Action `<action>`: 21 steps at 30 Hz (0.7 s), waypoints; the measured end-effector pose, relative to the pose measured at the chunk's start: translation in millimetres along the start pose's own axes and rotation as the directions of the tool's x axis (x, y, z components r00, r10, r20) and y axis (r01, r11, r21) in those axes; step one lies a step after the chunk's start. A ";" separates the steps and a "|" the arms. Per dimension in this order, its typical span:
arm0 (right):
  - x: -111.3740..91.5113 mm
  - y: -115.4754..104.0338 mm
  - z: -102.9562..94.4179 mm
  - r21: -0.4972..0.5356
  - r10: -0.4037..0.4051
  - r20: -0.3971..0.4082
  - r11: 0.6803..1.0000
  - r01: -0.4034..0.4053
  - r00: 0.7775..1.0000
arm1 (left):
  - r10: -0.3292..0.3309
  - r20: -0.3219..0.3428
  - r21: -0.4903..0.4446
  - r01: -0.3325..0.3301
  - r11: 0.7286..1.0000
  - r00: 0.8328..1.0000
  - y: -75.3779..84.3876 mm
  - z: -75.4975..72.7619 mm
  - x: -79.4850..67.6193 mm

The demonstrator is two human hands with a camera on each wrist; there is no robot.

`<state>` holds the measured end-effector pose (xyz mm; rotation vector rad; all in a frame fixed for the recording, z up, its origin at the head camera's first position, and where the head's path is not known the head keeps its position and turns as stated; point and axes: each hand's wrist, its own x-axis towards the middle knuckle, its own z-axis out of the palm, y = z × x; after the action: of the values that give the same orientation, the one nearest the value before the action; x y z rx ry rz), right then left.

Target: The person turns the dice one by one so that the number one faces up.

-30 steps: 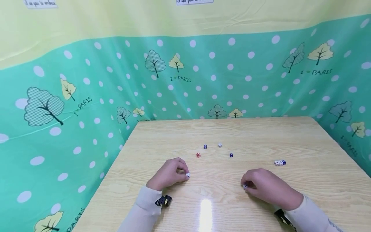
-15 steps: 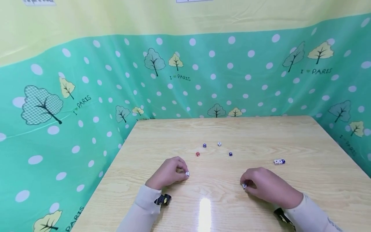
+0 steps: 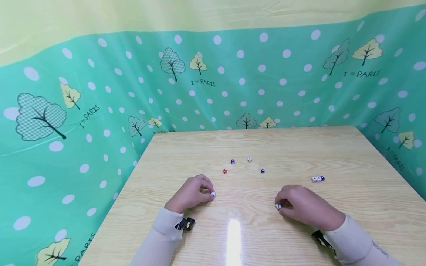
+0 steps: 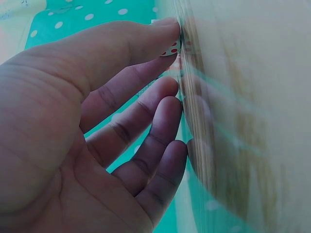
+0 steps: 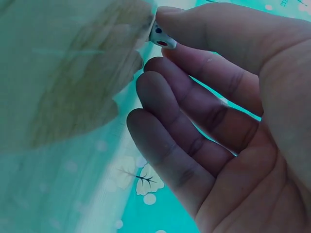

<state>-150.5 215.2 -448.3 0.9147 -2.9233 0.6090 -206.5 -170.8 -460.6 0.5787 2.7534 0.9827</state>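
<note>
"Pinching, both of them: the left hand [image 3: 191,197] has one white die [image 3: 213,194] between thumb and forefinger, and the right hand [image 3: 304,205] grips another white die [image 3: 278,207] the same way, low over the counter [image 3: 183,147]."

"And the other fingers?"

"Loosely bent, by the wrist views. Whether either die touches the counter, I can't tell."

"What might go wrong?"

"A slip, I'd say. Dice that small, held only by the tips, could twist out of an uneven pinch and roll. The loose ones are exposed too: the red die [image 3: 225,171] lies near the left hand, with a blue die [image 3: 233,161], a third white die [image 3: 250,159] and a second blue die [image 3: 262,171] farther back. A careless reach could knock them."

"And past the right hand?"

"A row of three dice [image 3: 317,178], two white and one blue, seemingly touching. Knuckles brushing it would probably break the line."

"Any writing?"

"The green cloth [image 3: 213,103] reads 'I', a small heart, 'PARIS', several times over. No brand shows on the dice. Marks on the black band [image 3: 185,224] and the right sleeve [image 3: 354,240] are too small to read."
</note>
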 end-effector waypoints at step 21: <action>-0.5 -1.5 1.6 0.049 0.015 0.008 0.999 -0.016 1.000 | -0.006 -0.005 0.020 0.006 1.000 1.000 5.8 -0.2 -4.8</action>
<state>-149.1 213.7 -449.3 0.9016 -2.9374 0.6821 -200.4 -168.8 -456.7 0.5711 2.7706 0.9571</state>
